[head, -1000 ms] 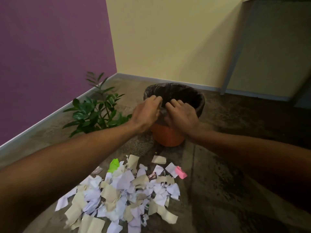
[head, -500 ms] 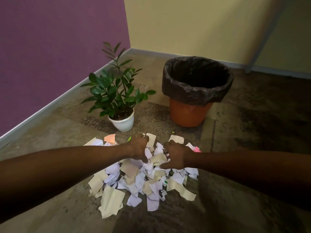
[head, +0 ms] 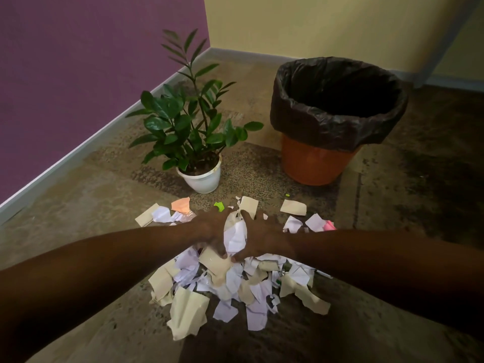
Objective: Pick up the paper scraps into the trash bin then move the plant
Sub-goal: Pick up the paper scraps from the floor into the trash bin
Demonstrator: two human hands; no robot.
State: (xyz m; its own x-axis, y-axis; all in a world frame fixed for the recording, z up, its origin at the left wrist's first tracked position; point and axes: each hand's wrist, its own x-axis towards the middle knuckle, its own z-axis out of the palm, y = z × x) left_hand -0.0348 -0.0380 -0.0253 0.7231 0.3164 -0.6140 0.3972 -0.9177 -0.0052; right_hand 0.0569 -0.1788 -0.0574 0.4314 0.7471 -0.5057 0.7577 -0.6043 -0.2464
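A heap of white, beige and coloured paper scraps [head: 225, 281] lies on the floor in front of me. My left hand [head: 209, 229] and my right hand [head: 258, 235] press together over the heap's far side, cupping a bunch of white and beige scraps [head: 235, 233] between them. Beyond the heap to the right stands an orange trash bin [head: 317, 163] lined with a black bag, open at the top. A green plant in a white pot [head: 203, 179] stands left of the bin, just behind the scraps.
A purple wall [head: 78, 74] with a pale baseboard runs along the left. A yellow wall closes the back. Loose scraps [head: 293, 206] lie scattered between the heap and the bin. The floor is mottled brown.
Both hands came down from the bin's rim to the heap, then drew closer together and gathered a bunch of scraps between them. The view tilted down and nearer.
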